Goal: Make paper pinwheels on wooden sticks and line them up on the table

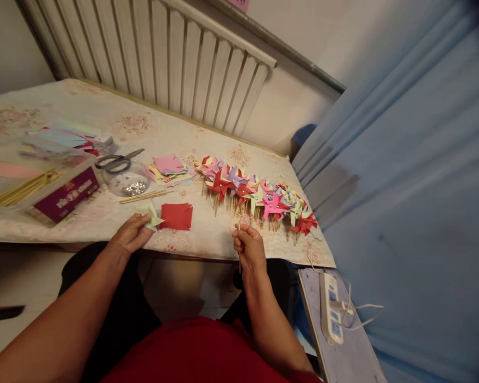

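My left hand point(131, 234) pinches a pale green folded paper pinwheel point(151, 217) at the table's front edge. Just right of it lies a red folded paper square point(176, 216). My right hand point(248, 246) is closed round a thin wooden stick point(239, 234) held upright near the table edge. Beyond my right hand a long row of finished paper pinwheels point(259, 197) in red, pink, purple and yellow lies on the table, sticks pointing toward me.
Scissors point(117, 161) rest on a clear dish of small metal pins point(126, 182). A stack of cut coloured paper point(168, 167), loose sticks point(143, 197), a purple box point(68, 194) with sticks and paper sheets point(59, 139) lie left. A power strip point(330, 307) sits on a stool at right, beside a blue curtain point(415, 175).
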`<state>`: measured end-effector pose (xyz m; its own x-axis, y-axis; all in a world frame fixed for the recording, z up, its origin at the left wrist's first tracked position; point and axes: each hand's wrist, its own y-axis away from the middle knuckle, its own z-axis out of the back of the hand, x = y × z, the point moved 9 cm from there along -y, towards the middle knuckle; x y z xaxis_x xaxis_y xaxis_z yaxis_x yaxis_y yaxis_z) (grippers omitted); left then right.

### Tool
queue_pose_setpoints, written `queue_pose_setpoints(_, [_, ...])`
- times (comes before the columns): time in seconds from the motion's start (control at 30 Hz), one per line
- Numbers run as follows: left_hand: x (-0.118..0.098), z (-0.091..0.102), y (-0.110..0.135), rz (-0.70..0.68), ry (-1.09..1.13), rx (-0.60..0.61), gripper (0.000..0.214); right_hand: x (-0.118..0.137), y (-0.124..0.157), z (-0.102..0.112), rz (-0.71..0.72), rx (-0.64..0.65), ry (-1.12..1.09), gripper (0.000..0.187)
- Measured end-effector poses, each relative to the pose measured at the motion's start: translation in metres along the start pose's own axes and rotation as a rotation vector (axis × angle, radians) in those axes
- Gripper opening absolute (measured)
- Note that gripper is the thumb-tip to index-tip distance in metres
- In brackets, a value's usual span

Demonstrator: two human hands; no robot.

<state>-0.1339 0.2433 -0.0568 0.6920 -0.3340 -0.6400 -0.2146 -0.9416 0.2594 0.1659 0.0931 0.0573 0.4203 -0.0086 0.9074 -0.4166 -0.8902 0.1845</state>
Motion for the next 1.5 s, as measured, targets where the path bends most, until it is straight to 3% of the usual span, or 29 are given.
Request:
queue_pose_setpoints(0.63, [-0.002,-0.008,0.006,0.01,-0.016,-0.004,0.019,-0.006,-0.017,-0.002,0.06,-0.007,0.118,0.022])
queue_pose_setpoints(0.77, [-0.002,-0.005,0.006,-0.004,0.036,-0.016,0.02,-0.023,-0.037,-0.007,0.105,0.057,0.368,0.016])
queue_pose_setpoints(0.93, [0.001,-0.004,0.005,0.001,0.054,0.037,0.016,-0.042,-0.061,-0.021,0.378,0.117,1.062,0.013])
queue_pose_setpoints(1.2, [0.0,-0.009,0.009,-0.004,0.043,0.078,0.018,-0.077,-0.062,-0.039,0.679,0.195,1.538,0.023])
queue_pose_setpoints(1.33, [0.0,-0.011,0.011,-0.013,0.059,0.106,0.018,-0.081,-0.054,-0.036,0.791,0.22,1.577,0.022])
queue_pose_setpoints(1.5, [0.001,-0.008,0.01,-0.027,0.076,0.104,0.024,-0.079,-0.049,-0.022,0.819,0.2,1.519,0.021])
